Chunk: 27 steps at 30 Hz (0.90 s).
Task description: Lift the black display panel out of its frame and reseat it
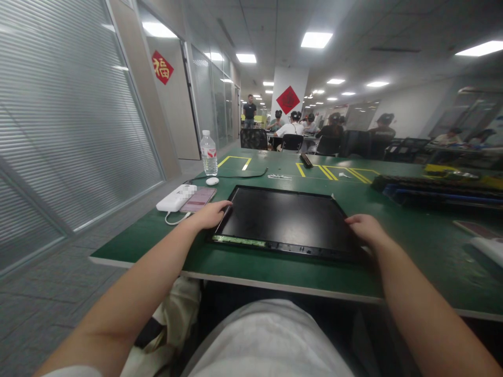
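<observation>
A black flat display panel (285,214) lies in front of me on the green table, its dark screen facing up. Along its near left edge runs a green strip (239,241) that looks like a circuit board. My left hand (210,214) grips the panel's left edge, thumb on top of the frame. At the right edge my right hand (365,229) holds the frame the same way, its lower fingers hidden. Just beyond my left hand lie a phone (201,199) and a white box-shaped device (172,198) with a white cable.
A water bottle (209,154) stands at the table's far left, near a small white oval object (212,181) and a black cable (251,175). Yellow tape marks (326,173) line the far side. Dark long parts (432,191) lie at right. Several people sit beyond.
</observation>
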Each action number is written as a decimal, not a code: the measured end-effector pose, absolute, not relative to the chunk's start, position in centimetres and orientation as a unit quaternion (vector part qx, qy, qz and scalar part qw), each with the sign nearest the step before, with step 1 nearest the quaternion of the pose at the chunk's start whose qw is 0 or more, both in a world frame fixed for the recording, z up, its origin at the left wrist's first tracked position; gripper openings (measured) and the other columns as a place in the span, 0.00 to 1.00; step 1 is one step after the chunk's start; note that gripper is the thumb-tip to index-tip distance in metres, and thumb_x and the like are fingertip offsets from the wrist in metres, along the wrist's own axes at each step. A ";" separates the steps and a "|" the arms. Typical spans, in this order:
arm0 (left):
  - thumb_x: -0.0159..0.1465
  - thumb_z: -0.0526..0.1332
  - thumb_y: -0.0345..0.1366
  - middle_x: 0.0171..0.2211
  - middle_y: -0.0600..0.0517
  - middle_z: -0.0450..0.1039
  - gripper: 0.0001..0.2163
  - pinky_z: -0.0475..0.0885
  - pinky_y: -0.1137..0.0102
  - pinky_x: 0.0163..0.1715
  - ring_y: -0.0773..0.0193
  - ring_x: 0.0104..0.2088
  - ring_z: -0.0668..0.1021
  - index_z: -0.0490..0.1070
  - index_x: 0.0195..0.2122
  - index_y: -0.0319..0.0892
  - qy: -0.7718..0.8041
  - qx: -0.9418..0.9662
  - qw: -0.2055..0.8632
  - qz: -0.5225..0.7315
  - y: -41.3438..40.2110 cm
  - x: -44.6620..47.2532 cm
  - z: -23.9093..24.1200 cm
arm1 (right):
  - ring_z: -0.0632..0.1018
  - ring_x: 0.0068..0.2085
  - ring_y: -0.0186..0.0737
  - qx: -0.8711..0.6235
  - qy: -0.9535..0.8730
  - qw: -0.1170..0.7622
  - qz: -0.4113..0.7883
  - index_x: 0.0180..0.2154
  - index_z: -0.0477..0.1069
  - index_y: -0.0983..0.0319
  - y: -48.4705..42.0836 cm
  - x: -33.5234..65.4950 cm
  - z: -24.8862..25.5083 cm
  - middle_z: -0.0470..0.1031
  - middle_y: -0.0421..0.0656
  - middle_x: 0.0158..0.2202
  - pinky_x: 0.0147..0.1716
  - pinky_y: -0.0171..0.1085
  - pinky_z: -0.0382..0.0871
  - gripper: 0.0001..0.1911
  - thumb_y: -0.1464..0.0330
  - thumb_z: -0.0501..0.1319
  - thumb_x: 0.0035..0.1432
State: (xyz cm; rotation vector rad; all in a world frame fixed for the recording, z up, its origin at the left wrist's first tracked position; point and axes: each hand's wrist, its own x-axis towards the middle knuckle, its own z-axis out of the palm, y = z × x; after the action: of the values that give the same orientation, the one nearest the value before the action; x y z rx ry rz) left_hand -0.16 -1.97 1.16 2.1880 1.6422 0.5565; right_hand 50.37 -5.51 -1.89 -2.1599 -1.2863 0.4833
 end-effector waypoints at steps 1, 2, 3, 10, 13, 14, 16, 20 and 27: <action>0.57 0.57 0.27 0.61 0.46 0.75 0.27 0.65 0.59 0.63 0.47 0.62 0.75 0.76 0.58 0.44 0.577 0.767 0.184 0.212 -2.0 -0.1 1.1 | 0.81 0.33 0.43 -0.808 -0.479 0.289 0.184 0.39 0.83 0.62 -5.5 50.3 -1.9 0.81 0.47 0.30 0.36 0.37 0.74 0.17 0.78 0.62 0.47; 0.56 0.58 0.26 0.61 0.46 0.75 0.27 0.65 0.59 0.63 0.46 0.62 0.75 0.76 0.58 0.44 0.574 0.762 0.195 0.228 -1.9 -0.1 1.1 | 0.81 0.32 0.43 -0.809 -0.476 0.291 0.187 0.40 0.83 0.63 -5.5 50.2 -1.8 0.81 0.47 0.30 0.36 0.37 0.74 0.18 0.79 0.62 0.47; 0.54 0.58 0.26 0.61 0.46 0.76 0.27 0.64 0.58 0.63 0.46 0.62 0.74 0.77 0.57 0.44 0.571 0.755 0.208 0.246 -1.9 -0.1 1.1 | 0.81 0.32 0.43 -0.810 -0.473 0.293 0.189 0.41 0.83 0.63 -5.6 50.1 -1.8 0.81 0.47 0.29 0.35 0.37 0.74 0.19 0.79 0.61 0.47; 0.49 0.61 0.23 0.51 0.48 0.83 0.27 0.73 0.57 0.56 0.47 0.56 0.79 0.79 0.50 0.46 0.532 0.678 0.336 0.381 -2.0 0.4 1.6 | 0.81 0.33 0.42 -0.815 -0.462 0.304 0.174 0.40 0.83 0.64 -5.4 50.1 -2.0 0.83 0.49 0.34 0.36 0.37 0.73 0.20 0.79 0.60 0.46; 0.51 0.62 0.24 0.49 0.46 0.84 0.26 0.80 0.60 0.44 0.50 0.47 0.84 0.77 0.53 0.45 0.517 0.627 0.398 0.427 -2.4 0.8 2.0 | 0.81 0.35 0.43 -0.815 -0.462 0.307 0.167 0.39 0.83 0.64 -5.3 50.4 -2.2 0.83 0.50 0.37 0.37 0.37 0.73 0.20 0.79 0.60 0.46; 0.52 0.63 0.24 0.49 0.46 0.84 0.26 0.80 0.61 0.41 0.51 0.45 0.85 0.76 0.52 0.45 0.514 0.609 0.414 0.440 -2.5 0.9 2.1 | 0.81 0.35 0.43 -0.815 -0.462 0.307 0.165 0.39 0.83 0.64 -5.3 50.5 -2.3 0.83 0.50 0.37 0.37 0.37 0.73 0.20 0.79 0.60 0.45; 0.52 0.65 0.24 0.50 0.46 0.83 0.23 0.81 0.64 0.38 0.52 0.44 0.85 0.77 0.50 0.45 0.512 0.577 0.439 0.461 -2.7 1.1 2.2 | 0.81 0.35 0.44 -0.815 -0.463 0.308 0.162 0.39 0.83 0.63 -5.2 50.6 -2.4 0.83 0.50 0.38 0.38 0.37 0.73 0.19 0.79 0.60 0.45; 0.50 0.70 0.22 0.47 0.45 0.84 0.21 0.80 0.68 0.35 0.55 0.41 0.85 0.78 0.46 0.42 0.527 0.520 0.473 0.478 -2.6 1.2 2.3 | 0.81 0.35 0.43 -0.811 -0.470 0.307 0.163 0.37 0.83 0.63 -5.1 50.9 -2.5 0.84 0.49 0.36 0.38 0.37 0.73 0.19 0.78 0.60 0.44; 0.53 0.70 0.23 0.28 0.49 0.84 0.28 0.79 0.65 0.27 0.57 0.24 0.83 0.73 0.57 0.39 0.537 0.450 0.559 0.443 -2.6 1.6 2.5 | 0.81 0.34 0.44 -0.812 -0.476 0.298 0.159 0.39 0.83 0.63 -5.0 51.1 -2.6 0.84 0.50 0.38 0.37 0.38 0.73 0.20 0.78 0.61 0.44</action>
State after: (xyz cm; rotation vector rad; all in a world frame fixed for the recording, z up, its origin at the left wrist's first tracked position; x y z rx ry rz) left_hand 1.61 -2.57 2.51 1.0612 1.2670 1.0453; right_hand 51.12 -4.98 -2.61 -2.1580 -1.2649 0.4235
